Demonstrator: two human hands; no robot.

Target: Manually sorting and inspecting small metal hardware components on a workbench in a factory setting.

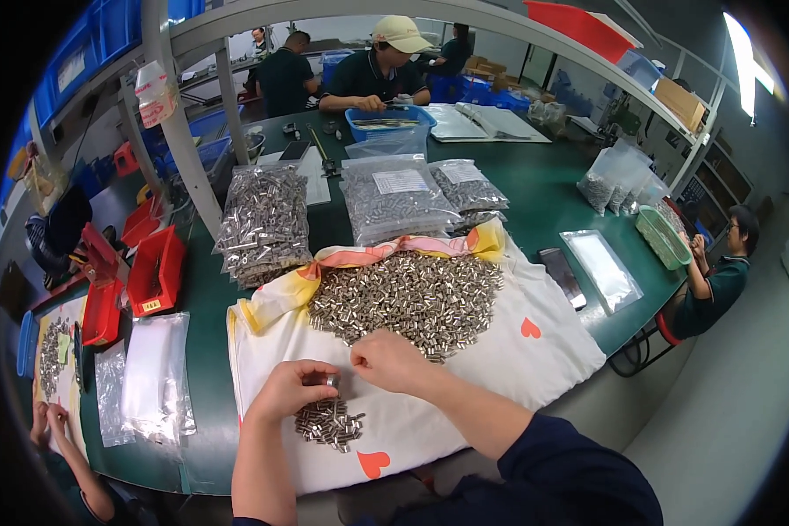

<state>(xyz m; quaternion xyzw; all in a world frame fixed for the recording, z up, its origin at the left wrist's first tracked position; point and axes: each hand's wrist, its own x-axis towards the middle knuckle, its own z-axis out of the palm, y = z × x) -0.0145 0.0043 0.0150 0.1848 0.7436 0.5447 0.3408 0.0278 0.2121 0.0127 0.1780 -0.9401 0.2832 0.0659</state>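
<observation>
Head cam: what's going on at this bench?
A person sorts small metal sleeves on a white cloth spread over a green table. The left hand pinches one sleeve above a small pile; the right hand rests fingertips on the cloth at the edge of the big heap. Filled clear bags lie behind the heap, and other people work around the table.

Left hand (291, 391) fingers curl over small metal piece (332, 380), mostly hidden; bag label (400, 181) too small to tell.
</observation>
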